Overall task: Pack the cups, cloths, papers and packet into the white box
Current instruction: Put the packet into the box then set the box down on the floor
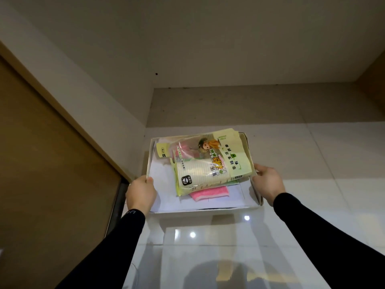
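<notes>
The white box sits on the pale tiled floor just below the middle of the frame, and the packing looks close to done. A large yellow-green packet lies on top, filling most of the box and rising above its rim at the far end. Under its near edge a folded pink cloth shows, and beneath that white papers cover the bottom. No cups can be seen; they may be buried under the packet, or not, and that cannot be told from here. Nothing loose lies on the floor around the box within view. The left hand is closed over the box's left wall near the front corner, thumb on the rim, while the right hand clasps the right wall. By this grip, what remains is probably only shifting or settling the filled box.
</notes>
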